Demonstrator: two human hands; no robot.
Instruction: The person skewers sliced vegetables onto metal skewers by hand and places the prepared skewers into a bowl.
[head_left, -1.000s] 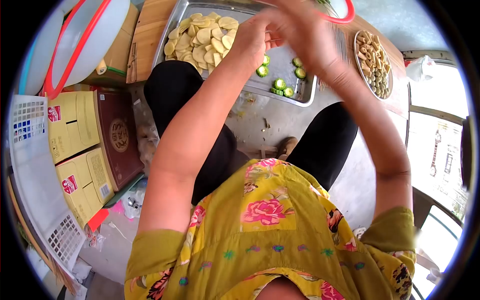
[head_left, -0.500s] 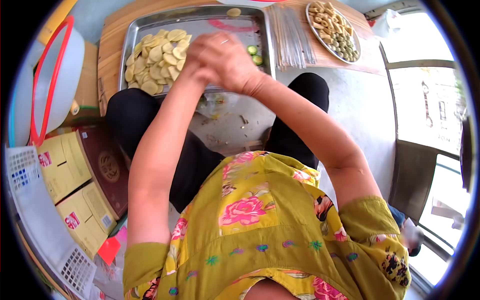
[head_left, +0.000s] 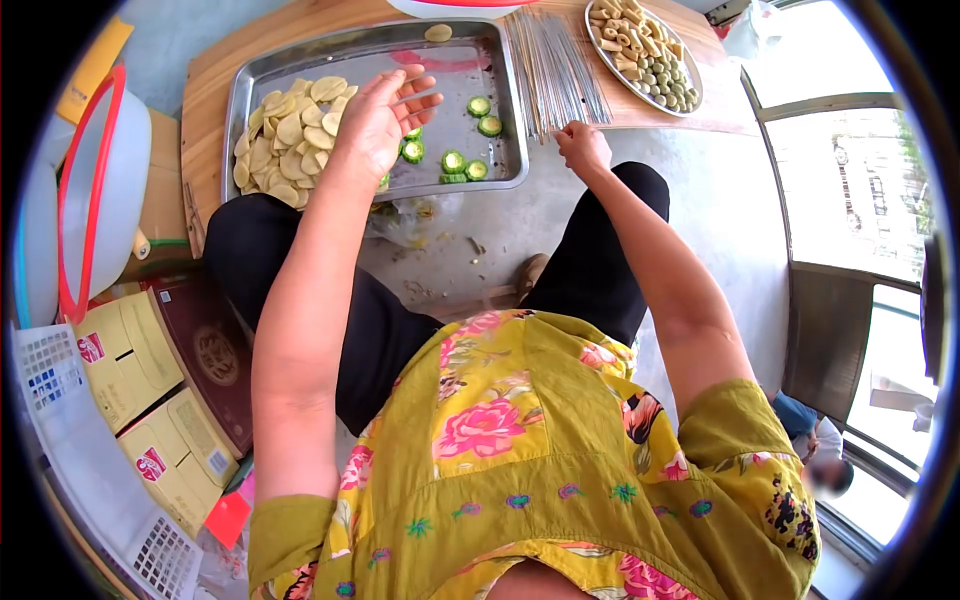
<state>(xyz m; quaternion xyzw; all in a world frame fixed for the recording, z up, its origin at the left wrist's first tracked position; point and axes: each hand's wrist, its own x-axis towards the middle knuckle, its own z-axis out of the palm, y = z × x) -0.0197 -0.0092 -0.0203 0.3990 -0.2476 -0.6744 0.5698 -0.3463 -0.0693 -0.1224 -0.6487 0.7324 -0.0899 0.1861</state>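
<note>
My left hand (head_left: 380, 115) hovers over the middle of the metal tray (head_left: 513, 125), palm up with fingers apart, and nothing shows in it. Pale potato-like slices (head_left: 285, 145) are heaped in the tray's left part. Green-rimmed slices (head_left: 453, 162) lie in its right part, and one pale slice (head_left: 438, 33) lies near the back rim. My right hand (head_left: 583, 146) is at the table's front edge, fingers pinched together at the near ends of the thin metal skewers (head_left: 555, 70). What lies between those fingers is too small to make out.
An oval plate (head_left: 685, 108) of tan rolls and small round balls stands at the back right of the wooden table (head_left: 735, 110). At the left are red-rimmed tubs (head_left: 115, 180), yellow boxes (head_left: 125, 345) and a white basket (head_left: 85, 440). A person (head_left: 825, 445) is outside at the lower right.
My hands, together over the tray before, have parted. The left has opened over the tray, while the right has moved right to the skewers' near ends. The view has shifted slightly.
</note>
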